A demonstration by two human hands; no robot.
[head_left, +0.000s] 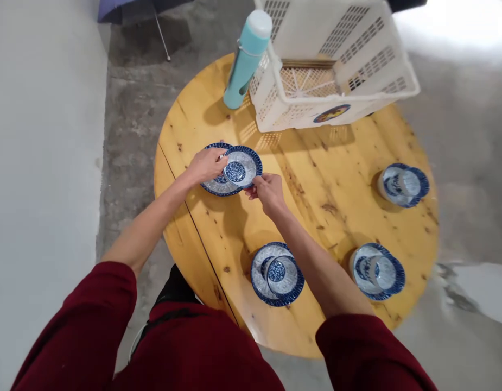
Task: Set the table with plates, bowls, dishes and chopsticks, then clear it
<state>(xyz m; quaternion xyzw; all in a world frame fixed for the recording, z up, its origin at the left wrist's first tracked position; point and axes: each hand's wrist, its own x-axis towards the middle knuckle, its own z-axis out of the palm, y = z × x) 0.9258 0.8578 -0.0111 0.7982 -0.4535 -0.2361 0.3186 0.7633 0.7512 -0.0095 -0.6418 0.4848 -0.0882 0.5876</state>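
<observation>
A blue-and-white patterned bowl [243,163] is over the right part of a matching plate [218,188] near the table's left side. My left hand [208,164] pinches the bowl's left rim with closed fingers. On the opposite side, my right hand [269,191] grips the lower right rim between thumb and fingers. The plate lies partly hidden beneath the bowl and my left hand. Whether the bowl touches the plate I cannot tell.
The round wooden table [311,217] carries other bowl-and-plate sets: a near bowl [281,274], a right front bowl [383,272] and a far right bowl [409,183]. Behind stand a white plastic basket [291,111] and a light-blue cylinder [246,60]. A dark umbrella [116,8] is beyond.
</observation>
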